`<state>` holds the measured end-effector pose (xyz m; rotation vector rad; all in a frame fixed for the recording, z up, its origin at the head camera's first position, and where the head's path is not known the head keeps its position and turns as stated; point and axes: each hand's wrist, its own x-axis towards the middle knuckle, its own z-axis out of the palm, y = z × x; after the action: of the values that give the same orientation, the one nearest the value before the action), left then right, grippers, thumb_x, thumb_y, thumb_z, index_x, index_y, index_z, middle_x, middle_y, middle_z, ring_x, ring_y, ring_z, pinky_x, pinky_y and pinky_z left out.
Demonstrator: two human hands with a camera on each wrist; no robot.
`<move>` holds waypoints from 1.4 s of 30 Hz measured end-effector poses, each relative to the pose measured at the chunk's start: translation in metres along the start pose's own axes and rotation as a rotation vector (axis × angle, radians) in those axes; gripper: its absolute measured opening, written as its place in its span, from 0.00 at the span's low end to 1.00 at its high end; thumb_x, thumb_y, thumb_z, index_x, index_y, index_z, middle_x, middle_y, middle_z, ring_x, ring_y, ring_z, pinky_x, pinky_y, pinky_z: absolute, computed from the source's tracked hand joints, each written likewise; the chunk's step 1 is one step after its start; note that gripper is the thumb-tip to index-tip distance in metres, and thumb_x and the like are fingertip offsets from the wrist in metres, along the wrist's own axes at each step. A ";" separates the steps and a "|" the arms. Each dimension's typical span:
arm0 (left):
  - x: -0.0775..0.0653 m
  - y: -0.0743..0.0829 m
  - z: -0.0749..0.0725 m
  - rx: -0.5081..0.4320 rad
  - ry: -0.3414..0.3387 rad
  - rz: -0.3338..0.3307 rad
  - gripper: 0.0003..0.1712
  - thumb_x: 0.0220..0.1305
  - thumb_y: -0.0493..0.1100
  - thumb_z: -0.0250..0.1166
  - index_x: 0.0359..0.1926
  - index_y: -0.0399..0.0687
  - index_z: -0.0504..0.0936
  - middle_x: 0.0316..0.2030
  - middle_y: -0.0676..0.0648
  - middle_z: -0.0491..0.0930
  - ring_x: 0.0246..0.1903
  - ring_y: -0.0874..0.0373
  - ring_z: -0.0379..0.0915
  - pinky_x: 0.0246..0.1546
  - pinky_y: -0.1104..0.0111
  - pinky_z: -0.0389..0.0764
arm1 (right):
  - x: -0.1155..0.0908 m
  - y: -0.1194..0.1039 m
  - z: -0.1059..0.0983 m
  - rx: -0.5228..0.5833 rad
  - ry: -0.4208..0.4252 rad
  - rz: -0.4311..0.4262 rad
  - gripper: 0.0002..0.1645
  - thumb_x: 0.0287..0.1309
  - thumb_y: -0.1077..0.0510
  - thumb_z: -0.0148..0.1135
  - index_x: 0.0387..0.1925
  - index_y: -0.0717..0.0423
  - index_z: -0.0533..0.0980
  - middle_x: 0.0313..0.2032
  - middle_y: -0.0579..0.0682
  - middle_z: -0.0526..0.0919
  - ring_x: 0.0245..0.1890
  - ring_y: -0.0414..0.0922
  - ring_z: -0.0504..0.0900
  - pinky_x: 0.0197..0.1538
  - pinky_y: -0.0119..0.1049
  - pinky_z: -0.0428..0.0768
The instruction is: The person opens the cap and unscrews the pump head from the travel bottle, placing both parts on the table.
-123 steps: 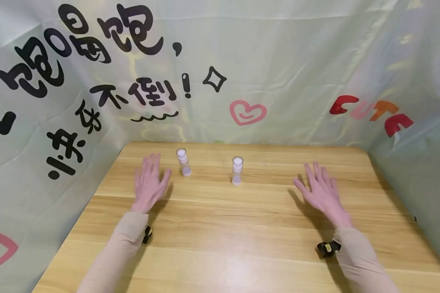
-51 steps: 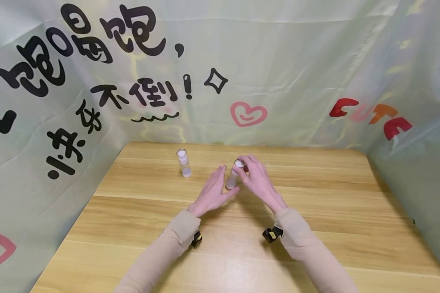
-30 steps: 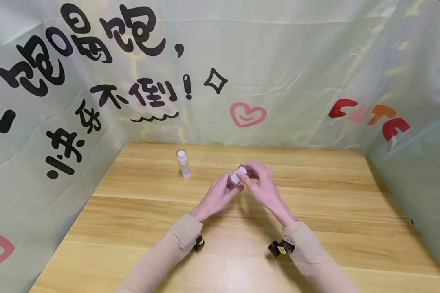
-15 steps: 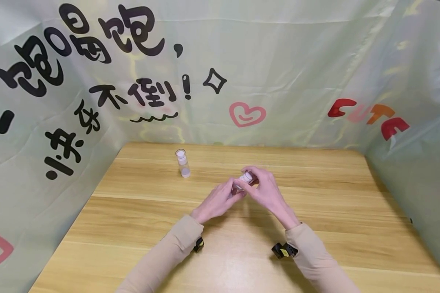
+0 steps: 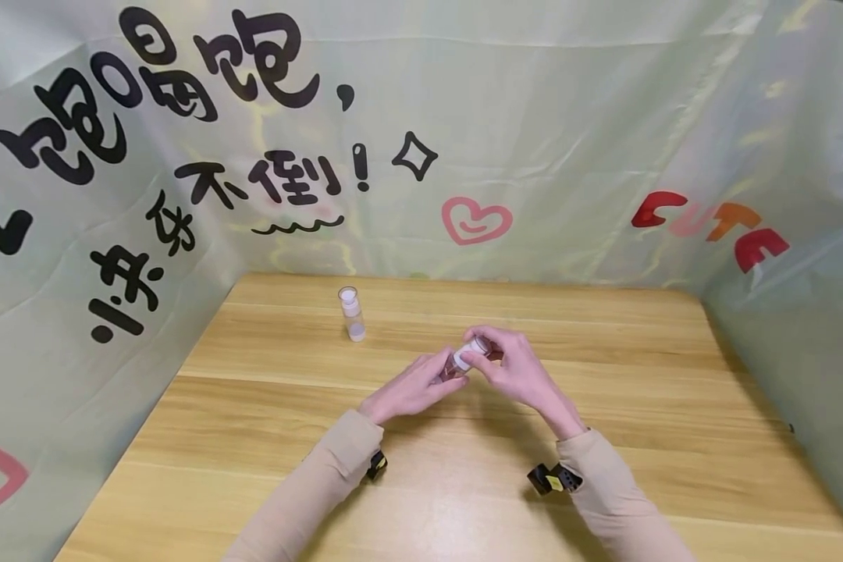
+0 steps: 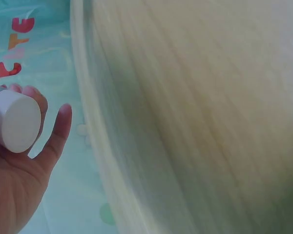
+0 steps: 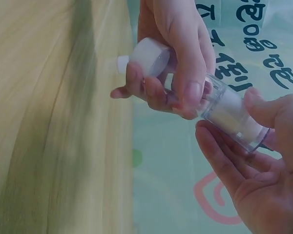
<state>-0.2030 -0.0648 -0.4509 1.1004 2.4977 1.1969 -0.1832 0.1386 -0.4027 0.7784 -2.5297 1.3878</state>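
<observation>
A small clear bottle (image 5: pixel 457 363) with white inner parts is held tilted above the table between both hands. My left hand (image 5: pixel 413 388) grips its lower body; the white base (image 6: pixel 22 122) shows at the palm in the left wrist view. My right hand (image 5: pixel 523 376) pinches the clear cap end (image 7: pixel 234 116) between thumb and fingers. In the right wrist view, left-hand fingers (image 7: pixel 190 83) cover the bottle's middle. A second bottle (image 5: pixel 353 316) of the same kind stands upright on the table, behind and left of the hands.
The wooden table (image 5: pixel 604 499) spreads around the hands. A pale printed cloth (image 5: pixel 548 156) with black writing, a heart and coloured letters walls it at the back and both sides. Each sleeve cuff carries a small black camera (image 5: pixel 553 479).
Both hands came inward from the table's sides and took hold of the right-hand bottle. It was lifted, tilted and brought slightly right and nearer. The other bottle stayed put.
</observation>
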 end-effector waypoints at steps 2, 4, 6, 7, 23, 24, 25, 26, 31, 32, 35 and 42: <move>0.000 0.001 -0.001 -0.015 -0.015 0.001 0.11 0.75 0.49 0.57 0.51 0.50 0.72 0.34 0.52 0.78 0.30 0.65 0.70 0.31 0.74 0.74 | -0.001 0.000 -0.001 0.008 -0.011 0.001 0.09 0.61 0.65 0.66 0.44 0.62 0.79 0.32 0.55 0.85 0.29 0.50 0.84 0.33 0.30 0.82; 0.000 0.001 -0.001 -0.024 -0.027 0.012 0.11 0.75 0.49 0.57 0.49 0.49 0.73 0.33 0.52 0.77 0.30 0.65 0.69 0.31 0.75 0.73 | -0.003 0.000 -0.003 0.015 -0.032 -0.004 0.09 0.61 0.66 0.65 0.44 0.61 0.78 0.34 0.55 0.85 0.30 0.46 0.83 0.35 0.30 0.82; 0.000 0.000 -0.002 -0.041 -0.045 0.021 0.11 0.75 0.49 0.57 0.49 0.49 0.72 0.33 0.52 0.76 0.29 0.66 0.68 0.30 0.75 0.72 | -0.004 0.001 -0.007 0.030 -0.061 -0.012 0.09 0.63 0.67 0.63 0.45 0.62 0.77 0.36 0.57 0.84 0.32 0.40 0.82 0.36 0.30 0.82; 0.000 0.000 -0.002 -0.046 -0.055 0.019 0.11 0.75 0.50 0.57 0.48 0.49 0.72 0.32 0.52 0.75 0.29 0.66 0.67 0.29 0.75 0.71 | -0.005 0.002 -0.010 0.059 -0.071 -0.005 0.10 0.64 0.68 0.61 0.46 0.63 0.76 0.38 0.58 0.84 0.32 0.38 0.82 0.37 0.30 0.83; -0.007 -0.003 -0.006 0.001 -0.035 -0.044 0.14 0.73 0.56 0.58 0.45 0.53 0.68 0.27 0.55 0.69 0.25 0.67 0.62 0.26 0.75 0.66 | -0.010 0.009 -0.039 0.135 0.112 0.072 0.14 0.71 0.64 0.54 0.53 0.69 0.74 0.43 0.65 0.82 0.39 0.31 0.82 0.43 0.25 0.81; -0.007 -0.002 -0.005 0.001 -0.027 -0.046 0.14 0.73 0.56 0.58 0.45 0.54 0.68 0.27 0.55 0.69 0.25 0.66 0.62 0.26 0.75 0.66 | -0.011 0.011 -0.038 0.143 0.130 0.076 0.14 0.71 0.64 0.54 0.53 0.69 0.74 0.43 0.65 0.82 0.40 0.31 0.81 0.44 0.24 0.81; -0.006 -0.002 -0.005 0.002 -0.020 -0.044 0.14 0.73 0.56 0.57 0.46 0.54 0.68 0.28 0.55 0.68 0.25 0.66 0.62 0.27 0.75 0.65 | -0.011 0.012 -0.038 0.156 0.145 0.079 0.14 0.71 0.64 0.54 0.53 0.70 0.74 0.43 0.65 0.82 0.40 0.31 0.81 0.44 0.23 0.80; -0.005 -0.001 -0.005 -0.002 -0.013 -0.042 0.14 0.73 0.56 0.57 0.48 0.53 0.68 0.28 0.55 0.68 0.26 0.65 0.62 0.27 0.74 0.65 | -0.012 0.014 -0.037 0.175 0.158 0.083 0.14 0.70 0.65 0.55 0.52 0.71 0.74 0.43 0.63 0.81 0.40 0.31 0.80 0.44 0.23 0.80; -0.003 0.002 -0.003 -0.007 0.002 -0.060 0.18 0.74 0.59 0.54 0.54 0.54 0.69 0.29 0.53 0.68 0.27 0.65 0.62 0.28 0.74 0.65 | -0.017 0.022 -0.037 0.286 0.191 0.095 0.15 0.68 0.68 0.57 0.52 0.75 0.72 0.41 0.48 0.83 0.37 0.31 0.82 0.41 0.24 0.82; -0.003 0.002 -0.002 -0.010 0.002 -0.069 0.19 0.74 0.59 0.54 0.55 0.54 0.68 0.30 0.53 0.69 0.27 0.65 0.63 0.29 0.74 0.66 | -0.018 0.024 -0.037 0.303 0.190 0.101 0.15 0.67 0.68 0.57 0.52 0.76 0.72 0.41 0.44 0.83 0.37 0.32 0.82 0.42 0.25 0.82; -0.004 0.001 -0.002 -0.018 0.008 -0.084 0.20 0.75 0.60 0.52 0.56 0.54 0.68 0.32 0.53 0.71 0.29 0.64 0.66 0.31 0.73 0.69 | -0.021 0.029 -0.039 0.347 0.179 0.127 0.17 0.66 0.68 0.59 0.52 0.75 0.71 0.43 0.41 0.82 0.40 0.34 0.84 0.44 0.28 0.84; -0.003 -0.002 0.001 -0.031 0.017 -0.075 0.23 0.75 0.61 0.51 0.58 0.51 0.67 0.34 0.52 0.74 0.31 0.63 0.69 0.33 0.73 0.73 | -0.027 0.040 -0.042 0.203 0.148 0.246 0.21 0.62 0.64 0.66 0.53 0.71 0.74 0.48 0.63 0.81 0.38 0.32 0.82 0.43 0.25 0.81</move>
<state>-0.2013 -0.0671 -0.4535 0.9836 2.5001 1.2249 -0.1854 0.2008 -0.4189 0.3835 -2.4615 1.7295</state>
